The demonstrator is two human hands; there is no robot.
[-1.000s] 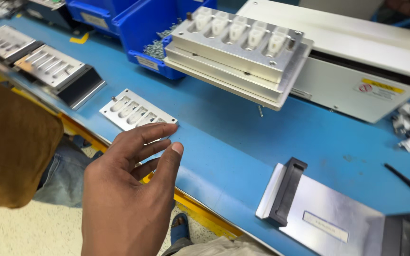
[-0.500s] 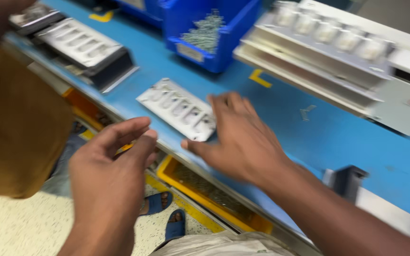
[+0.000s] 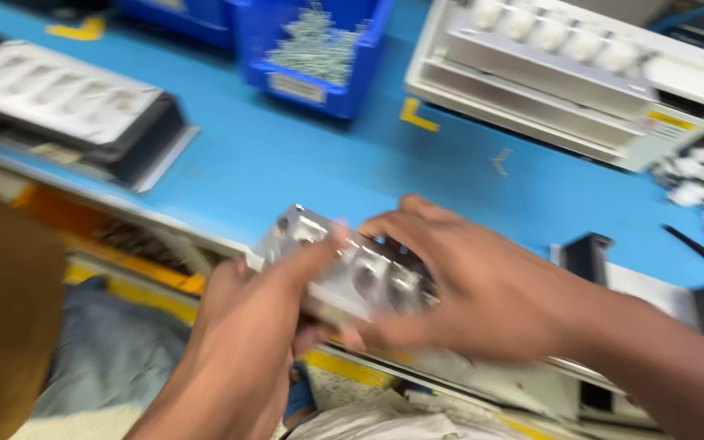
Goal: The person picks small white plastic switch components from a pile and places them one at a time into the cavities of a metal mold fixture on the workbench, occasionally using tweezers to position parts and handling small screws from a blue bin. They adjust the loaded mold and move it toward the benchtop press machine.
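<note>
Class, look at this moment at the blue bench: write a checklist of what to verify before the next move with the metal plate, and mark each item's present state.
1. Both hands on the metal plate: ok; the left hand and right hand grip it.
2. Plate lifted off the blue bench: ok, at its front edge.
3. Plate level: not ok, tilted.
4. Picture sharp enough to read the plate's pockets: cannot tell, blurred.
5. Blue bin clear of the hands: ok, well behind.
</note>
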